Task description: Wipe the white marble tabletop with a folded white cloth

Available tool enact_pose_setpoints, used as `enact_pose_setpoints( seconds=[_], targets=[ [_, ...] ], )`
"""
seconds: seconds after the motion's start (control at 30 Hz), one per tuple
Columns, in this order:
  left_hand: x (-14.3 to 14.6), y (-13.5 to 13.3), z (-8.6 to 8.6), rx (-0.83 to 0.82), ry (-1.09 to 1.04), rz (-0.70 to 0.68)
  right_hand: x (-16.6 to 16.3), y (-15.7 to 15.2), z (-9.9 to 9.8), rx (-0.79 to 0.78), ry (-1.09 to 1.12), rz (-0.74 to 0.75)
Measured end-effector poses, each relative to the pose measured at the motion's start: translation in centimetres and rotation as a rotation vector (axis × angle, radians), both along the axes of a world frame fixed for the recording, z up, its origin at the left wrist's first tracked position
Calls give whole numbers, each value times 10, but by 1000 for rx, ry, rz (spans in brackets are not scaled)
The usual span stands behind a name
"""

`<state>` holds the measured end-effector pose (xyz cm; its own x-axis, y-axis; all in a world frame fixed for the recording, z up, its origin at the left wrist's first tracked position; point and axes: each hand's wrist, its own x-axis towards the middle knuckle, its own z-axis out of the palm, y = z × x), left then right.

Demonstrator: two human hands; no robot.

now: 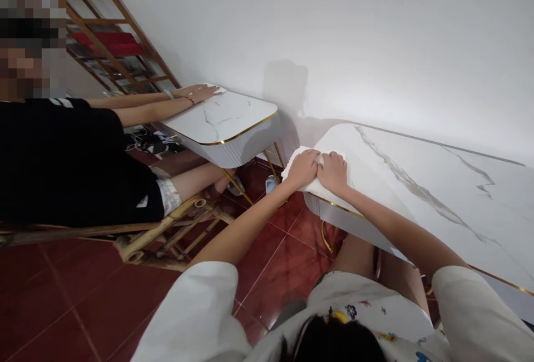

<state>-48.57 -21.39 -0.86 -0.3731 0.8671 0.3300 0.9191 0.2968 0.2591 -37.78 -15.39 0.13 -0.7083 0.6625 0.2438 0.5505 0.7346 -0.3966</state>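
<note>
A white cloth [316, 186] with a wavy edge lies at the left corner of the marble-patterned white table [400, 184]. Side by side on this cloth are my left hand [304, 168] and my right hand [334, 172], thumbs close together. The fingers of both hands bend over the fabric and hold it against the tabletop. Part of the cloth is hidden under my palms, and one side of it reaches the table's gold-trimmed edge.
To the left, a person in a black top sits on a bamboo chair [167, 234]. That person's hands [200, 93] rest at the far end of a smaller marble-patterned table [233, 117], near something white. A white wall [375, 34] stands behind both tables. A wooden rack [104, 21] is at upper left.
</note>
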Motion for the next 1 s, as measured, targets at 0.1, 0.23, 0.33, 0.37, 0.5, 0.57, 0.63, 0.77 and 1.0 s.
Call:
enact_pose_setpoints(
  seconds=[0.1, 0.23, 0.33, 0.37, 0.5, 0.57, 0.63, 0.77, 1.0],
  targets=[
    [-16, 13, -1, 4, -6, -32, -14, 11, -2, 16, 26, -15],
    [-38, 37, -2, 21, -13, -82, -34, 30, -4, 25, 27, -56],
    [-52, 59, -3, 24, -12, -137, -44, 47, -5, 33, 22, -94],
    [-57, 66, -4, 22, -14, -154, -47, 53, -5, 34, 25, -105],
    [-69, 98, -5, 9, -23, -168, -56, 80, -5, 36, 49, -136],
    [-73, 113, -5, 7, -22, -159, -60, 95, -5, 30, 56, -139],
    [-76, 127, -5, 5, -12, -155, -65, 111, -6, 23, 56, -138],
    [-85, 158, -6, 1, 23, -134, -75, 143, -7, 48, 17, -127],
    [-92, 206, -7, -35, 60, -100, -83, 187, -8, 91, -12, -134]
  ],
)
